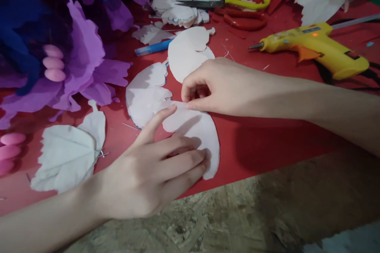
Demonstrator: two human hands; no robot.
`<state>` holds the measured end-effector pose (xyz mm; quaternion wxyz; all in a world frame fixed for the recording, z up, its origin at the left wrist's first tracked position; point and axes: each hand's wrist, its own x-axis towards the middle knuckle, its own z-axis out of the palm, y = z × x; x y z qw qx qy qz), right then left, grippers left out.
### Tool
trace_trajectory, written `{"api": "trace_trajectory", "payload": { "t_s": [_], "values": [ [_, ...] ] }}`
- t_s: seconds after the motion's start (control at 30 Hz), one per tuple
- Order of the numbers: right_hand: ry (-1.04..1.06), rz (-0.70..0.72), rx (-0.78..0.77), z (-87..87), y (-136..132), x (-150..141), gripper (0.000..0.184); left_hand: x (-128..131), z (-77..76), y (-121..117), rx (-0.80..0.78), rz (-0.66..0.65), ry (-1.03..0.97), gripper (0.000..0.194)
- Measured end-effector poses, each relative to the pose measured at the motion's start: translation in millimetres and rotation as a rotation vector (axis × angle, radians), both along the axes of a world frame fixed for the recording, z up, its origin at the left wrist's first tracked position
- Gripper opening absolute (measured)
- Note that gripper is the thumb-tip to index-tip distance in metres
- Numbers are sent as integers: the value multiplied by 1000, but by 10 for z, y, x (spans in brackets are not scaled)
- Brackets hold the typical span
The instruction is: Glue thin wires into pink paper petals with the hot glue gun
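Observation:
A curved white paper cutout (208, 134) lies on the red sheet near its front edge. Across its lower part my left hand (157, 166) rests with fingers stretched out, fingertips on the paper. My right hand (222, 87) pinches the top edge of this cutout between thumb and fingers. Partly beneath it, a second white cutout (145, 93) with a scalloped side lies to the left. Beyond my right hand is a third white cutout (185, 53). A blue marker (152, 47) lies behind these pieces.
A yellow glue gun (314, 45) with a lit orange light lies at right. Scissors (246, 0) with yellow and red handles rest behind the cutouts. Purple paper petals (86, 47) crowd the left; a white crinkled petal piece (68, 150) with wire lies nearer. The red sheet (255, 138) covers the surface.

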<state>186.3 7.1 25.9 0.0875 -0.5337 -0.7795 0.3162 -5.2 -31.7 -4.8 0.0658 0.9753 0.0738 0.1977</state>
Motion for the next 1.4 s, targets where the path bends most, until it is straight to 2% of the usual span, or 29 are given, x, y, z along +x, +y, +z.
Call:
{"api": "trace_trajectory", "payload": {
  "t_s": [0.17, 0.27, 0.43, 0.7, 0.9, 1.2, 1.4],
  "values": [
    [2, 18, 7, 22, -14, 11, 8, 9, 4, 36, -51, -11, -17, 32],
    [-4, 21, 13, 20, -21, 18, 13, 9, 16, 54, -118, -10, 0, 25],
    [-17, 11, 17, 13, -8, 9, 11, 13, 40, 65, -196, 8, -5, 16],
    [-52, 13, 15, 33, -10, -1, 11, 29, 103, 102, -301, 4, 23, 24],
    [-88, 9, 6, 20, -4, -6, 9, 25, 124, 101, -283, 9, 49, 23],
    [-56, 34, -15, 41, -8, -2, 12, 38, 91, 99, -132, -13, 247, 44],
    [-60, 15, -37, 64, -8, 3, 12, 51, 74, 95, -148, 25, 218, 44]
  ]
}}
